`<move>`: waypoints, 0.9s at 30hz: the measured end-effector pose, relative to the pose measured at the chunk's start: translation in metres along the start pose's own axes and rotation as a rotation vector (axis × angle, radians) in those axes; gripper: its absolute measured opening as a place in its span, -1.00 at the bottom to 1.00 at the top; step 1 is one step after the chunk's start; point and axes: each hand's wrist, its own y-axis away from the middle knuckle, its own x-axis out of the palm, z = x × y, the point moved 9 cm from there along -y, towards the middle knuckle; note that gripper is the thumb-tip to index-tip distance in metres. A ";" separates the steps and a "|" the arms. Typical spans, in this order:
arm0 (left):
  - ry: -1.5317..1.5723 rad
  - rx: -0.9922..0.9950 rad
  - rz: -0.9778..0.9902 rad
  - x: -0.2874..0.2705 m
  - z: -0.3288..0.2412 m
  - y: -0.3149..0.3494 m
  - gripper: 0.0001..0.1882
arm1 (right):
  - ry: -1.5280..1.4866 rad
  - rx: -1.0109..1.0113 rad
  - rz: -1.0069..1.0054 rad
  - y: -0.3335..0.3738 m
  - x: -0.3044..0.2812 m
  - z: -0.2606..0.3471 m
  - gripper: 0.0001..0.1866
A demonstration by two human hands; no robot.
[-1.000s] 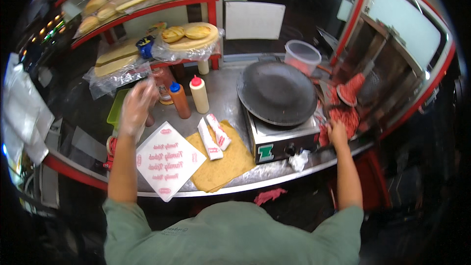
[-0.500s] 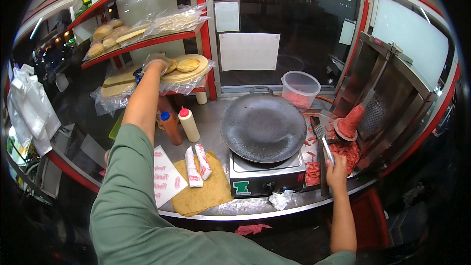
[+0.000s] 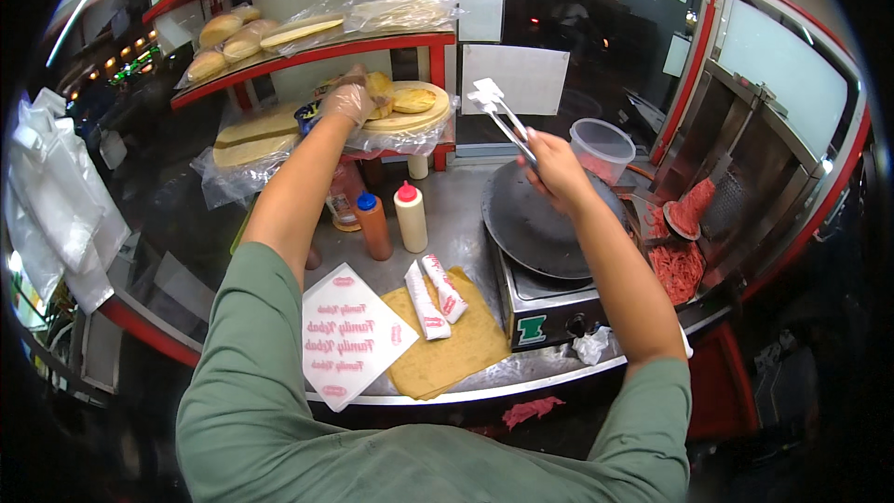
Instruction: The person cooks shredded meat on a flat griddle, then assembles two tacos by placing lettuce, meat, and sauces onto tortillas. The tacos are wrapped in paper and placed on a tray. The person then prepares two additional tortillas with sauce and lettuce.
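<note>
My left hand, in a clear plastic glove, reaches to the lower shelf. Its fingers are closed at a flat yellow bun that stands tilted up; part of the grip is hidden. Beside that lies another yellow bun on a stack of round flatbreads in clear plastic. A blue packet shows next to my left wrist. With my right hand I hold metal tongs, raised over the dark round griddle pan, tips pointing up and away.
Bread rolls sit on the upper shelf. Sauce bottles, orange and cream, stand below. Two wrapped rolls rest on brown paper beside white wrapping paper. Shredded meat and a clear tub are right.
My right hand has lifted the tongs from the meat tray up and left over the pan. The bun at my left hand has tipped upward. The view has shifted left.
</note>
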 end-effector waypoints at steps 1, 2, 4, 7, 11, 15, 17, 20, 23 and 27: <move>0.134 0.063 -0.074 -0.003 0.005 0.001 -0.19 | 0.019 0.003 0.002 -0.024 0.018 0.003 -0.58; 0.267 0.115 -0.094 -0.013 -0.006 0.013 -0.25 | 0.096 0.040 -0.039 -0.042 0.028 0.005 -0.59; 0.506 0.167 -0.284 -0.038 0.001 0.046 -0.32 | 0.237 0.121 -0.072 -0.068 0.045 0.014 -0.61; 1.015 -0.018 -0.118 -0.038 0.014 0.127 -0.36 | 0.398 0.264 -0.068 -0.082 0.046 0.009 -0.66; 1.428 -0.232 0.157 0.057 0.106 0.256 -0.43 | 0.301 0.299 -0.080 -0.089 0.073 0.019 -0.75; 1.550 -0.723 0.350 0.122 0.175 0.395 -0.54 | 0.195 0.356 -0.059 -0.108 0.097 -0.002 -0.77; 1.582 -0.752 0.349 0.133 0.197 0.442 -0.58 | 0.189 0.353 -0.032 -0.117 0.112 -0.009 -0.78; 1.601 -0.764 0.298 0.133 0.226 0.483 -0.56 | 0.402 0.304 -0.031 -0.118 0.124 0.016 -0.71; 1.598 -0.797 0.288 0.125 0.237 0.484 -0.56 | 0.431 0.350 0.005 -0.118 0.142 0.041 -0.72; 1.279 -0.556 0.355 0.156 0.235 0.429 -0.49 | 0.303 0.258 -0.101 -0.147 0.162 0.022 -0.70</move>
